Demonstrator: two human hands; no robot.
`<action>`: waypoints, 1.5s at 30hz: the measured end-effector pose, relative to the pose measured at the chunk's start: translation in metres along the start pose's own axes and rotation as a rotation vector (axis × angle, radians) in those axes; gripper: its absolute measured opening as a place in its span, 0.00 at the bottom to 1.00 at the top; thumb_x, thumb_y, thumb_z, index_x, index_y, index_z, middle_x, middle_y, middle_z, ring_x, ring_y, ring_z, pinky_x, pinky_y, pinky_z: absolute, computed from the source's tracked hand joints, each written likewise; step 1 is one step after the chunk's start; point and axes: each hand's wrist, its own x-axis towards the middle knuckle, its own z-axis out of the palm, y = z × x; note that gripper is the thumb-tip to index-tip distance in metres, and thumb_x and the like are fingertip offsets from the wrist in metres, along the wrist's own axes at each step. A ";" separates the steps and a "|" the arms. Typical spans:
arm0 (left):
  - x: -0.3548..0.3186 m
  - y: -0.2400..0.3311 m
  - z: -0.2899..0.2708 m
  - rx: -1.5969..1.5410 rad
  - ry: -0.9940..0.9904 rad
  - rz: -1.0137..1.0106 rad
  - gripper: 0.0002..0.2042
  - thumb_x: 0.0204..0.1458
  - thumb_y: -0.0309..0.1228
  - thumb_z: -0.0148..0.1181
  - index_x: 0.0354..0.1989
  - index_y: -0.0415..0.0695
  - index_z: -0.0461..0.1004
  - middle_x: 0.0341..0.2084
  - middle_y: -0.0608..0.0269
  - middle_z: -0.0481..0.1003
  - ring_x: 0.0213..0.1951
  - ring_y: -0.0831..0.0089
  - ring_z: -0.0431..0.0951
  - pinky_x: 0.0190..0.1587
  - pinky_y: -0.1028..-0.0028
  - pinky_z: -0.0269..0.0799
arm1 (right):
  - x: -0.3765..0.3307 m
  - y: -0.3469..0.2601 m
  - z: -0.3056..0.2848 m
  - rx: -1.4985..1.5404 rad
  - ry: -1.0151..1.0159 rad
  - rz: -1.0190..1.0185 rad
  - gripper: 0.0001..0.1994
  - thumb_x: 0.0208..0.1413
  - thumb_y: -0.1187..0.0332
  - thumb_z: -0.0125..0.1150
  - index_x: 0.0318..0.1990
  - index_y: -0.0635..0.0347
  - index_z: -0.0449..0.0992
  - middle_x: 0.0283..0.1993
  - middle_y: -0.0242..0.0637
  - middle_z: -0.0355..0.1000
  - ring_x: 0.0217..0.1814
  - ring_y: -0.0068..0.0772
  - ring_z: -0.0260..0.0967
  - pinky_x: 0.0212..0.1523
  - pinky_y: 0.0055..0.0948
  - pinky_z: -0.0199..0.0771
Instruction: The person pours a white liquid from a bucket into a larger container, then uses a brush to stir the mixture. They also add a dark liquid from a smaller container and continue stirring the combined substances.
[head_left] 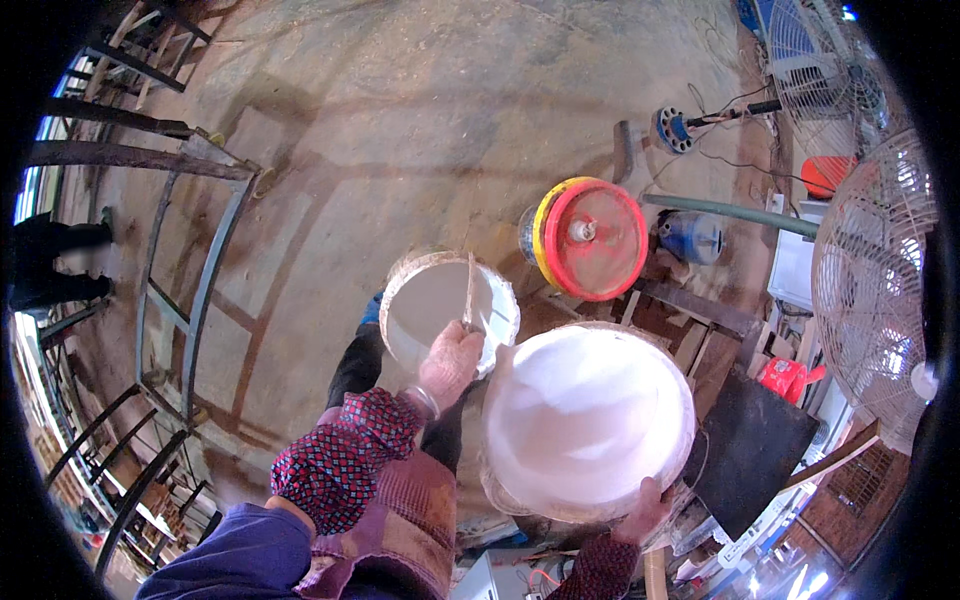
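Note:
My left hand (450, 362), in a patterned sleeve cover, is closed around a flat, crusted stirring stick (471, 285). That stick slants over the near right side of a bucket (392, 345) with a caked rim, which holds greyish-white liquid. How deep the stick reaches is hard to see. Just right of it stands a wider round tub (489, 470) with a rough, crusted edge and bright white material inside; powder or liquid, I cannot tell. At its near right edge my right hand (645, 512) grips the rim, fingers over the lip.
Beyond the tub stands a yellow bucket with a red lid (600, 245), beside a blue container (692, 237). Large wire-caged fans (875, 300) line the right, near a dark board (750, 450). Metal frames (205, 300) stand at left, with a dark-clothed person (60, 265) behind.

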 end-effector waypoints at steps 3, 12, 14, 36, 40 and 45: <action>0.007 -0.003 0.002 -0.045 -0.021 -0.037 0.15 0.53 0.37 0.49 0.43 0.40 0.70 0.25 0.60 0.71 0.29 0.69 0.73 0.32 0.69 0.70 | -0.006 -0.009 0.006 0.034 -0.030 0.006 0.27 0.47 0.70 0.59 0.57 0.69 0.64 0.50 0.47 0.69 0.46 0.41 0.70 0.48 0.38 0.73; 0.045 -0.034 0.002 -0.178 -0.116 -0.101 0.14 0.53 0.36 0.50 0.43 0.39 0.70 0.29 0.61 0.71 0.29 0.70 0.72 0.31 0.70 0.71 | -0.017 -0.017 0.009 0.035 0.003 0.005 0.28 0.45 0.73 0.57 0.56 0.72 0.64 0.50 0.49 0.69 0.46 0.42 0.70 0.48 0.38 0.72; 0.057 -0.046 0.011 -0.177 -0.123 -0.080 0.14 0.54 0.37 0.51 0.42 0.39 0.70 0.29 0.61 0.70 0.29 0.70 0.72 0.31 0.70 0.71 | -0.017 -0.015 0.002 -0.020 0.033 0.018 0.28 0.45 0.72 0.57 0.56 0.72 0.64 0.49 0.48 0.69 0.45 0.42 0.70 0.47 0.38 0.73; 0.057 -0.134 -0.201 -0.685 -0.051 -0.204 0.11 0.57 0.37 0.52 0.37 0.41 0.71 0.26 0.61 0.73 0.28 0.66 0.74 0.33 0.65 0.75 | -0.037 -0.045 0.044 -0.278 0.005 -0.039 0.28 0.46 0.65 0.59 0.56 0.69 0.64 0.51 0.48 0.68 0.47 0.44 0.69 0.48 0.41 0.72; 0.006 -0.073 -0.194 -1.024 -0.324 -0.249 0.14 0.61 0.43 0.47 0.31 0.46 0.69 0.20 0.68 0.70 0.21 0.69 0.70 0.33 0.61 0.74 | -0.052 -0.060 0.063 -0.109 0.045 0.080 0.28 0.47 0.65 0.60 0.56 0.68 0.64 0.50 0.47 0.68 0.45 0.42 0.68 0.48 0.39 0.71; -0.031 -0.034 -0.191 -1.069 -0.431 -0.123 0.14 0.61 0.41 0.47 0.25 0.50 0.66 0.15 0.72 0.63 0.17 0.74 0.64 0.28 0.65 0.71 | -0.033 -0.034 0.052 -0.043 -0.056 -0.041 0.28 0.46 0.68 0.58 0.57 0.67 0.65 0.50 0.45 0.68 0.47 0.40 0.68 0.49 0.38 0.70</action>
